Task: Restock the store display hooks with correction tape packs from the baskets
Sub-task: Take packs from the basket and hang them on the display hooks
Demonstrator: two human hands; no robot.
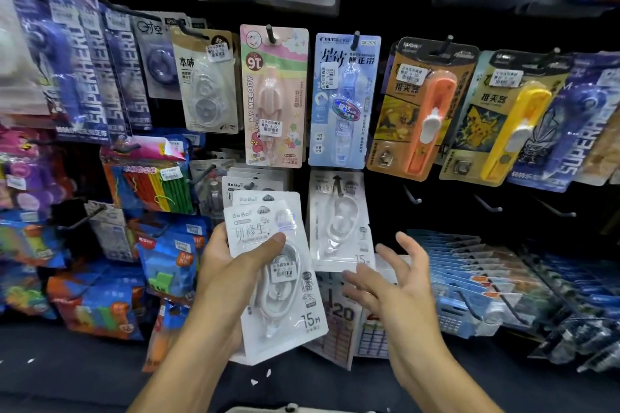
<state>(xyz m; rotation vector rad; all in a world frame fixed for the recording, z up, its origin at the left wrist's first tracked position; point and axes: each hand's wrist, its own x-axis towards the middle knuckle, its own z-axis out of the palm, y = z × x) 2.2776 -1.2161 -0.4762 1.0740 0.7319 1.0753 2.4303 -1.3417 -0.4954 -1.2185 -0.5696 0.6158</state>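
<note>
1. White correction tape packs (275,278), a small stack, sit in the left hand (221,265); thumb pressed across the front of the top pack, fingers hidden behind, so the grip is closed on the stack
2. Top pack reads "15M" at its lower corner and carries a small price label mid-face; a second pack's header peeks out just above it
3. Right hand (396,282) is just right of the stack, palm turned inward, fingers spread and loosely curled, holding nothing
4. One matching white pack (339,221) hangs on a hook just right of the stack's top edge, above the right hand's fingers
5. More matching packs hang just above the stack, partly hidden by it
6. Pink pack (273,95) hangs well above the stack; blue pack (344,100) beside it to the right
7. Orange pack (421,111) and yellow pack (503,121) hang further right of the blue one
8. Bare hooks (488,204) jut out up and right of the stack, beneath the orange and yellow packs
</note>
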